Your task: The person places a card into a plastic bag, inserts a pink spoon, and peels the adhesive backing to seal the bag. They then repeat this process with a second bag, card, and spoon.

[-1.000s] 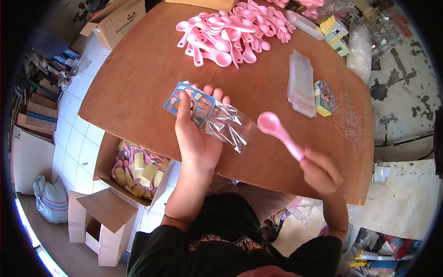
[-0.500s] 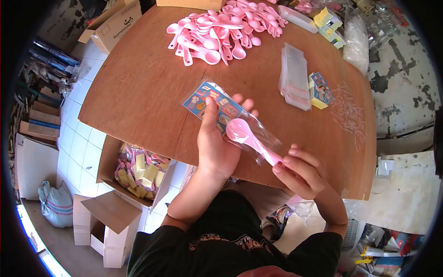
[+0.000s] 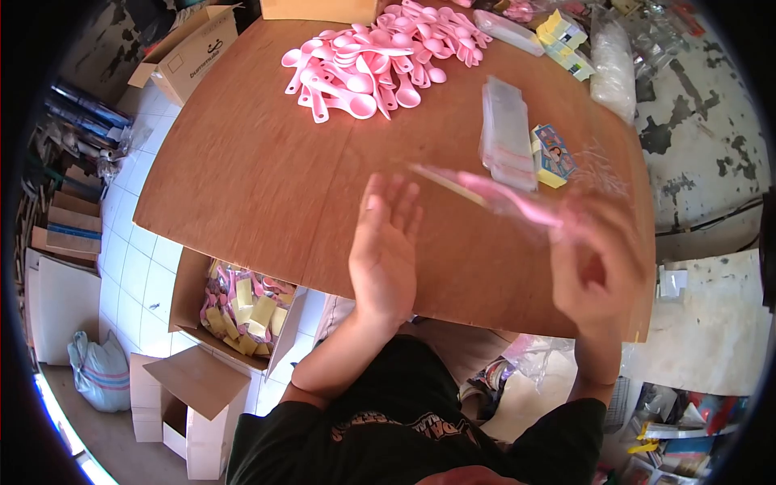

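My right hand (image 3: pixel 598 255) is blurred by motion over the right side of the table. Its fingers are closed on the handle end of a pink measuring spoon (image 3: pixel 513 198), which sits in a clear bag with a printed card and is also smeared. My left hand (image 3: pixel 384 255) is above the table's near edge, palm up, fingers stretched out, with nothing in it. Beyond the hands lies a heap of pink measuring spoons (image 3: pixel 356 69). Flat clear plastic bags (image 3: pixel 507 133) are stacked beside a small pile of printed cards (image 3: pixel 553 155).
The wooden table (image 3: pixel 242 162) has a rounded left edge. Below it, an open carton (image 3: pixel 190 287) holds packed pink spoons with cards. Another open box (image 3: pixel 198 380) stands on the floor nearby. Thin whitish strips (image 3: pixel 602 166) lie scattered at the table's right.
The bagged spoon has left my left hand and moved right, held in my right hand, its card end swung to a shallow slant. My left hand's fingers have straightened.
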Action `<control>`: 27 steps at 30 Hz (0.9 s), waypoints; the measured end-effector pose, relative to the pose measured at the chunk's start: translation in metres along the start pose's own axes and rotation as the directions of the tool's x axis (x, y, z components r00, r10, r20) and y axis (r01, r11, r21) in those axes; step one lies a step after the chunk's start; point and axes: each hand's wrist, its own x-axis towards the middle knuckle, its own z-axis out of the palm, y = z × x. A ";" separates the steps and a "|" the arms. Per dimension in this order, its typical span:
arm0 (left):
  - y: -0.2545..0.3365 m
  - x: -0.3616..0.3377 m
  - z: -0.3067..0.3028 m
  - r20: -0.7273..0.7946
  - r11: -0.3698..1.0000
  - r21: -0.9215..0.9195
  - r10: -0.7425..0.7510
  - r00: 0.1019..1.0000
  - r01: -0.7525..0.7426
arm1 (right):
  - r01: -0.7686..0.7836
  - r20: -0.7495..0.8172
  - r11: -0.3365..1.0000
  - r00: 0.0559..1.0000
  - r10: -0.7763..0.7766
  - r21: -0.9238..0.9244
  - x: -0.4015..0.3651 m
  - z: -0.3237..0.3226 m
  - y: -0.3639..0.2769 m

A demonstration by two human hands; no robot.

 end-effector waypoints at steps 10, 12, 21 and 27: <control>0.018 -0.005 0.006 0.453 0.792 0.485 0.136 0.881 -0.372 | -0.093 0.249 0.995 0.965 0.080 0.040 0.043 -0.002 0.003; 0.025 -0.003 0.014 0.500 0.763 0.468 0.187 0.846 -0.446 | -0.113 0.294 0.990 0.952 0.084 0.083 0.040 -0.003 -0.003; 0.037 -0.012 0.037 0.541 0.733 0.573 -0.004 0.841 -0.365 | -0.278 0.399 0.942 0.898 0.187 0.185 0.030 -0.005 -0.017; 0.039 -0.018 0.037 0.548 0.548 0.714 -0.048 0.835 -0.437 | -0.001 0.277 1.000 0.961 0.003 -0.009 0.024 0.004 -0.017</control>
